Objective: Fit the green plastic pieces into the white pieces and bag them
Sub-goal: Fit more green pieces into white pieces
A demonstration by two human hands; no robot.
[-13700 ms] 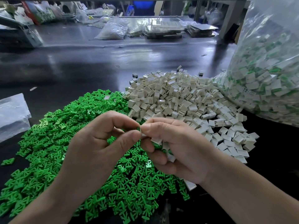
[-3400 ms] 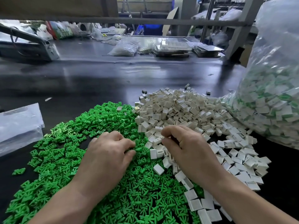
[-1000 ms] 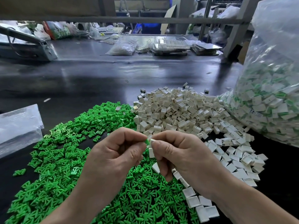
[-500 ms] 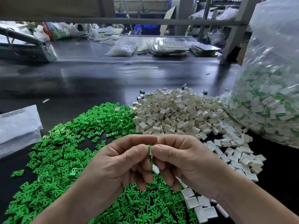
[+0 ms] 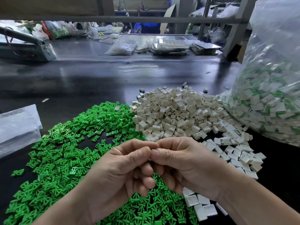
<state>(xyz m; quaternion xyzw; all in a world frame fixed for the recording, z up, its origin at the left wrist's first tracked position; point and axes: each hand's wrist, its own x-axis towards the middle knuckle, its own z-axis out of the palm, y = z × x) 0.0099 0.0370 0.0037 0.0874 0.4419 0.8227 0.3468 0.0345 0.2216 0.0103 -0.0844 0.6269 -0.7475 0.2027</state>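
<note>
Both left hand [image 5: 123, 172] and right hand [image 5: 186, 166] fingers [image 5: 170, 144] pinch one tiny, mostly hidden piece [image 5: 150, 158] over forked green pieces [image 5: 65, 151].

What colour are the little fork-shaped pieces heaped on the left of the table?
The pieces are bright green; the head view shows them best.

On the dark table [image 5: 97, 82] lie green pieces [image 5: 65, 151] beside white pieces [image 5: 177, 114], the heaps touching. A filled bag [image 5: 267, 103] stands right, flat plastic [image 5: 17, 125] left.
</note>
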